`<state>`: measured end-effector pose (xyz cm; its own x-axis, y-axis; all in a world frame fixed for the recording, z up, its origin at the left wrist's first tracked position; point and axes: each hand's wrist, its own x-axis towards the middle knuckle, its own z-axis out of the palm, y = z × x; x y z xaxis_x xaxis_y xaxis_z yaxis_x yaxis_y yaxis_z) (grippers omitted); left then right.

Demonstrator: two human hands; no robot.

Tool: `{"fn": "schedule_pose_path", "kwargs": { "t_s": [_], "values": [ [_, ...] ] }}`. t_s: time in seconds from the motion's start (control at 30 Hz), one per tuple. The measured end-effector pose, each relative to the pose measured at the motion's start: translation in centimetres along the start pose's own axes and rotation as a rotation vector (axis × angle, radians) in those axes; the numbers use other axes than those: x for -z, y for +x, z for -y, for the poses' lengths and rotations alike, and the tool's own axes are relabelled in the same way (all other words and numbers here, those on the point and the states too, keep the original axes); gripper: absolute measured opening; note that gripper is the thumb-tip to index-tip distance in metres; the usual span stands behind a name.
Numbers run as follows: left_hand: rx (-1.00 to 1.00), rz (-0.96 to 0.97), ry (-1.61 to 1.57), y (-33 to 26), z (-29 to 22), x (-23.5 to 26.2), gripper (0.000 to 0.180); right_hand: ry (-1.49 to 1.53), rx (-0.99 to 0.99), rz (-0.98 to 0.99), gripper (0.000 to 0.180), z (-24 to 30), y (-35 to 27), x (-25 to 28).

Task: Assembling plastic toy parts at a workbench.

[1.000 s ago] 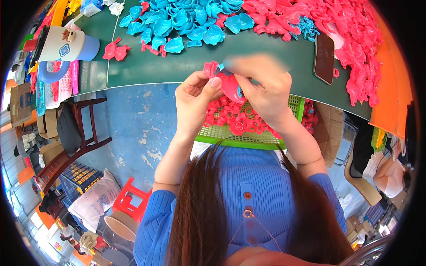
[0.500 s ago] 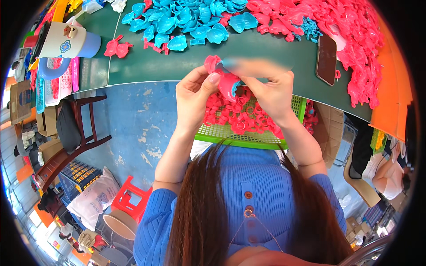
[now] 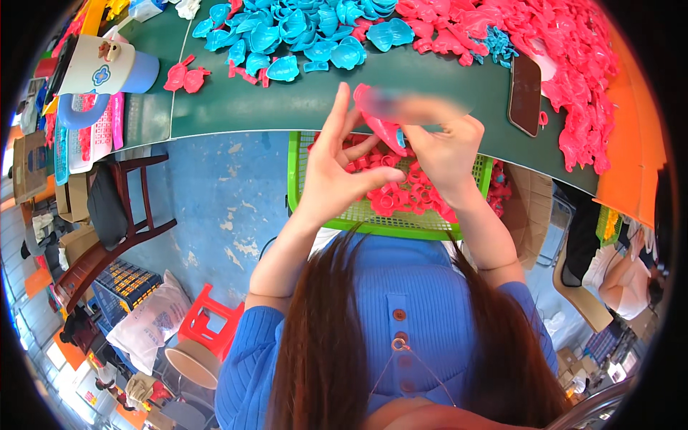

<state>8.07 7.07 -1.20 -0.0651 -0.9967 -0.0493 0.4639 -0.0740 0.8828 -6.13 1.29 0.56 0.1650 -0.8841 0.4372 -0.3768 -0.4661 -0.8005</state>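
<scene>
1. Your right hand [image 3: 448, 140] grasps a pink piece [image 3: 387, 131] between thumb and fingers; a patch of blur covers the fingertips, so how tightly they close cannot be told.
2. Your left hand [image 3: 331, 165] is spread wide, thumb well apart from the fingers, with nothing visibly pinched in it. Its fingertips come close to the pink piece; whether any of them touch it, you cannot tell from here.
3. The pink piece is tilted, above the far side of the green basket [image 3: 401, 230], and a bit of blue [image 3: 401, 139] shows at its lower end.
4. To handle it well, it would likely help to support the pink piece from the left with a light thumb-and-finger pinch, so the right fingers need not both steady and work it. Press squarely rather than twisting; the thin-looking plastic could flex or slip.
5. Work above the green basket, where a dropped piece should land among the pink rings [image 3: 390, 198] inside it.
6. Beyond the green basket is the dark green table [image 3: 251, 107]: blue shells [image 3: 294, 32] lie beyond it toward the left, a phone [image 3: 525, 93] and a pink heap [image 3: 580, 72] beyond it toward the right.
</scene>
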Motion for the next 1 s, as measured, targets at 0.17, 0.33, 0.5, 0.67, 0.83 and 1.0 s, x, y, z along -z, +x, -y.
{"fn": "schedule_pose_path", "kwargs": {
  "t_s": [0.17,0.33,0.5,0.67,0.83,1.0],
  "values": [
    [-0.338,-0.103,0.385,0.0,1.3,-0.9,0.092,0.059,-0.092,-0.055,0.014,1.3,0.0,-0.3],
    [-0.567,-0.087,0.659,0.5,0.8,0.2,0.07,0.042,-0.189,0.071,0.019,3.0,0.1,0.3],
    [-0.439,-0.132,0.412,0.2,1.0,0.5,0.063,-0.005,-0.2,0.121,0.019,3.7,0.0,0.1],
    [-0.365,-0.138,0.109,0.0,0.4,2.1,0.056,0.0,-0.084,0.169,0.02,3.3,0.3,-0.3],
    [-0.209,-0.222,-0.032,0.5,0.1,3.1,0.048,0.071,-0.07,0.203,0.02,2.4,0.9,-1.4],
    [-0.091,-0.264,-0.128,1.1,-0.2,3.8,0.045,0.256,-0.362,0.293,0.025,1.2,1.0,-2.4]
  ]
}}
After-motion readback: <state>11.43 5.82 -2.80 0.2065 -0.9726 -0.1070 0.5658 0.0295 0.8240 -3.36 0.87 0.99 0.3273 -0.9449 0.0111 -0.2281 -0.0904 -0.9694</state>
